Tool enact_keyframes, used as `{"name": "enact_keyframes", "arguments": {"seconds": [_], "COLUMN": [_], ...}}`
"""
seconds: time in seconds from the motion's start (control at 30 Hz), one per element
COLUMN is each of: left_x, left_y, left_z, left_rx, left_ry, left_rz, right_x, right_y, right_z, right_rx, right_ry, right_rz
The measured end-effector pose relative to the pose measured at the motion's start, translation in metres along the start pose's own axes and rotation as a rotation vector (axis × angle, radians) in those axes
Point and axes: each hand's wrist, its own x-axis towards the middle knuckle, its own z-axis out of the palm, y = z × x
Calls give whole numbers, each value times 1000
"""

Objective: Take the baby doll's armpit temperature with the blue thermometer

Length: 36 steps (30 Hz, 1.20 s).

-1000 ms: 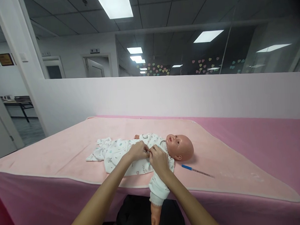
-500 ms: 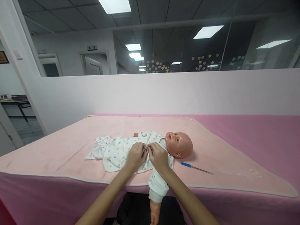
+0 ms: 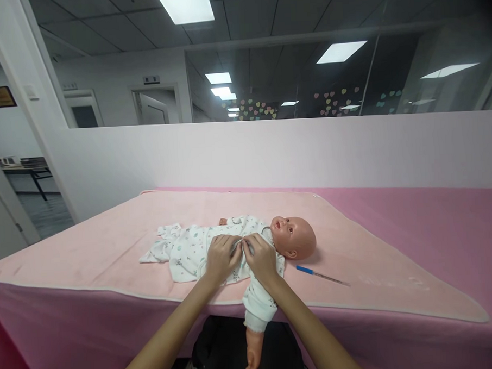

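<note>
A baby doll (image 3: 299,237) lies on its back with its head to the right, dressed in a white printed baby outfit (image 3: 186,263). My left hand (image 3: 222,257) and my right hand (image 3: 260,255) meet over the doll's chest, fingertips nearly touching. Each is closed in a pinch on the front of the outfit; whether they grip a cloth edge or a tie is hidden by the fingers. One doll arm (image 3: 254,347) in its sleeve hangs over the table's near edge, beneath my right forearm.
Right of the doll lies a thin thermometer-like stick with a blue end (image 3: 304,269). A peach blanket (image 3: 110,245) covers part of the pink-covered table (image 3: 443,219). Behind it rises a white half wall (image 3: 285,155) with glass above.
My left hand's fingers have shifted slightly and lie flatter near the right fingertips. The doll and the blue-ended stick have stayed in place.
</note>
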Motion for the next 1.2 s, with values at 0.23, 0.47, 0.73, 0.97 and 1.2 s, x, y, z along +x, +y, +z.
{"name": "enact_keyframes", "arguments": {"seconds": [0.23,0.47,0.73,0.97,1.2], "left_x": [1,2,2,2,1], "left_y": [2,4,6,6,5], "left_z": [-3,-4,-5,-3,-3], "left_rx": [-14,15,36,63,53], "left_ry": [-33,-44,-28,-14,-27], "left_rz": [-14,-6,-9,1,-5], "right_x": [1,0,0,1,0], "right_y": [-1,0,0,-1,-1], "right_z": [-1,1,0,0,0], "right_rx": [2,26,42,50,52], "right_ry": [1,-4,9,17,-5], "right_rz": [2,24,22,26,47]}}
